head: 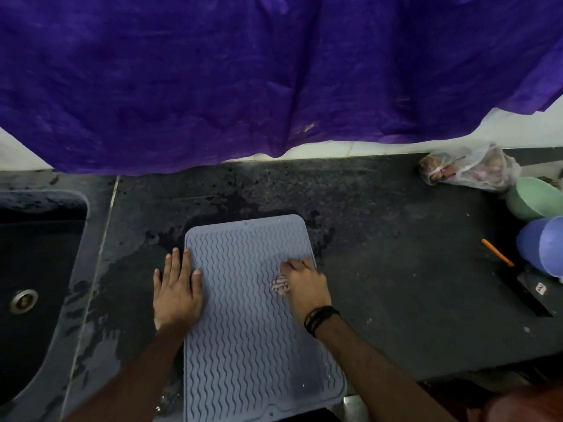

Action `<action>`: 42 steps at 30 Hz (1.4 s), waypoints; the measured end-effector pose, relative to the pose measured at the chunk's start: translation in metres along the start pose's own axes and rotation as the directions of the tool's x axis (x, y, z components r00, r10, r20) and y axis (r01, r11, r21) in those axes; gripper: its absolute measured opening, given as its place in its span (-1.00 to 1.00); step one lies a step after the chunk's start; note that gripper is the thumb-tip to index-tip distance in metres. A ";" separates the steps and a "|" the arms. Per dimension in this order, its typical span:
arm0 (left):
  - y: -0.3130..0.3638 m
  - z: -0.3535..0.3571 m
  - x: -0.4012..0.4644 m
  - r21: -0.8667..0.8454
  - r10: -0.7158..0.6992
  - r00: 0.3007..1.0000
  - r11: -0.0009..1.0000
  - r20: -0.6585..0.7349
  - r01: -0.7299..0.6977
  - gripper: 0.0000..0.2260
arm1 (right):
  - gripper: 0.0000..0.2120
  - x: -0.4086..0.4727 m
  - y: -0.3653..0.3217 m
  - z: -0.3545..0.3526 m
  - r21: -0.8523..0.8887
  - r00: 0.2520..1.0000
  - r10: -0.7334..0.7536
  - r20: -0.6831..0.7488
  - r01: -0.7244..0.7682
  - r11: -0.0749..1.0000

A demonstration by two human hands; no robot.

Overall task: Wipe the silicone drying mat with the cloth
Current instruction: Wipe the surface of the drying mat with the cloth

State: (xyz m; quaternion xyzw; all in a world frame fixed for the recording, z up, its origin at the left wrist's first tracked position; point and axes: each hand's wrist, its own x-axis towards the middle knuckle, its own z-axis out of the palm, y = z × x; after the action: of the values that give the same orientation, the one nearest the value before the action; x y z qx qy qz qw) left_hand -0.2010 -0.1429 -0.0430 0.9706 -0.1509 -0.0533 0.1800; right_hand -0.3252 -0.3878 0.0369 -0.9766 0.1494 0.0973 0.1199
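Note:
A pale blue silicone drying mat (246, 315) with wavy ridges lies on the dark stone counter (380, 269); its near end reaches past the counter's front edge. My left hand (176, 287) lies flat with straight fingers on the mat's left edge, half on the counter. My right hand (304, 284) is curled over a small patterned cloth (280, 285) and holds it against the mat near the right edge. Only a bit of the cloth shows under the palm.
A dark sink (33, 269) with a metal drain (23, 300) is at the left. At the right stand a green bowl (533, 197), a blue cup (545, 245), an orange pencil (496, 252), a black tool (530, 295) and a plastic bag (469, 169). Purple fabric (243, 71) hangs behind.

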 end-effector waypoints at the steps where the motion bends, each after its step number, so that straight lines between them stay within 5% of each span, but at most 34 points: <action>1: 0.000 -0.001 0.001 0.008 -0.006 1.000 1.000 0.005 0.006 -0.40 | -0.59 0.010 -0.002 -0.004 -0.003 1.000 0.000 -0.007 0.000 1.000; 12: 0.002 -0.004 0.002 -0.003 -0.018 1.000 1.000 0.009 0.018 -0.42 | -0.59 -0.004 0.000 0.002 -0.069 0.995 -0.039 0.091 0.046 0.997; 20: 0.003 -0.006 0.002 0.006 -0.031 0.999 1.000 0.024 0.031 -0.42 | -0.58 0.062 -0.015 -0.030 -0.029 0.996 -0.084 -0.034 0.083 0.996; 31: 0.006 -0.010 0.001 -0.012 -0.040 0.999 0.999 0.022 0.041 -0.40 | -0.57 0.066 -0.007 -0.020 -0.124 0.985 -0.064 0.159 0.084 0.989; 42: 0.006 -0.009 0.003 0.009 -0.050 0.998 0.999 0.024 0.050 -0.40 | -0.59 0.112 0.002 -0.035 -0.163 0.998 -0.038 0.054 0.047 0.986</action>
State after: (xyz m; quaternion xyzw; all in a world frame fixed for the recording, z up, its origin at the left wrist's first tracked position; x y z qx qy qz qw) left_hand -0.1981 -0.1461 -0.0329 0.9740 -0.1288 -0.0689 0.1728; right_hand -0.2156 -0.4292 0.0441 -0.9834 0.1170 0.1313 0.0448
